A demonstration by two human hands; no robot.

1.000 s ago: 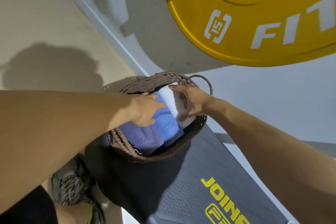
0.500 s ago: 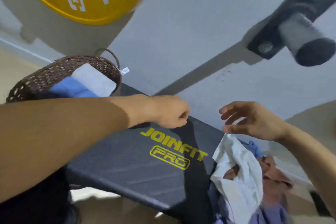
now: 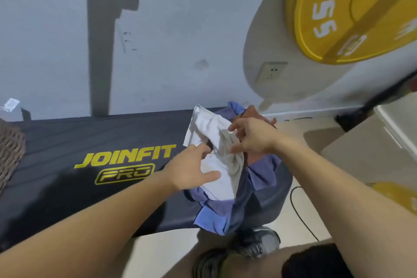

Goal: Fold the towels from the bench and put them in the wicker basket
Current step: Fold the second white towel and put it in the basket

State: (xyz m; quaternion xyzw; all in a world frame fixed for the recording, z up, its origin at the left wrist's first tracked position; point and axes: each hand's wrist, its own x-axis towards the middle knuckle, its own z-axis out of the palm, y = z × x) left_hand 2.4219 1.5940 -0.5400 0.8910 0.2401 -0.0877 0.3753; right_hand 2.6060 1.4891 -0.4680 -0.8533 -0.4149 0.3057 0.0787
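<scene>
A crumpled white towel [image 3: 214,131] lies on top of a loose pile at the right end of the black bench [image 3: 67,133]. Under it are blue towels [image 3: 212,219], a purple towel [image 3: 261,171] and a brown one [image 3: 252,113]. My left hand [image 3: 191,171] rests on the white towel's near part with fingers spread. My right hand [image 3: 250,137] is on its right side, finger and thumb curled on a fold. Only the rim of the wicker basket [image 3: 9,149] shows, at the bench's far left.
A yellow weight plate [image 3: 352,7] hangs at the upper right, close to the wall. A pale box [image 3: 372,142] stands on the floor to the right, with a black cable [image 3: 300,210] beside the bench end. My shoe [image 3: 259,241] is below the pile.
Both hands left the basket, where folded towels lie, and moved right along the bench to the pile. They now touch the white towel. The view swung right with them.
</scene>
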